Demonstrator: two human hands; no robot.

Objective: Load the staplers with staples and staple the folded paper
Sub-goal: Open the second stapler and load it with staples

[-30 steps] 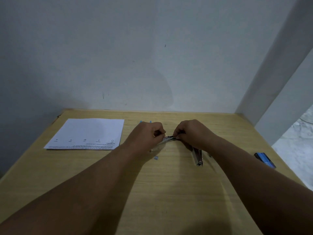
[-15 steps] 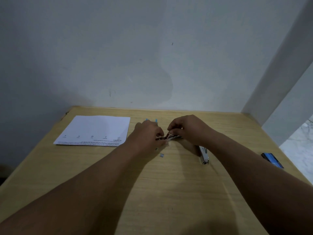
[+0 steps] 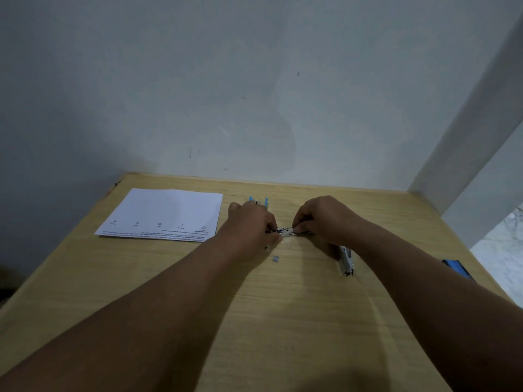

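My left hand and my right hand meet over the middle of the wooden table, both pinching a small metal stapler held just above the surface. Its silver top shows between my fingertips; whether staples sit in it cannot be told. A second silver stapler lies on the table under my right wrist. The folded white paper lies flat at the back left, printed text along its near edge.
A small blue box peeks out behind my left hand. A tiny blue scrap lies in front of the hands. A blue object rests at the table's right edge. The wall stands close behind the table.
Both hands stay together on the small stapler with only slight finger shifts. The camera has drifted a little, so the scene sits further right in view.
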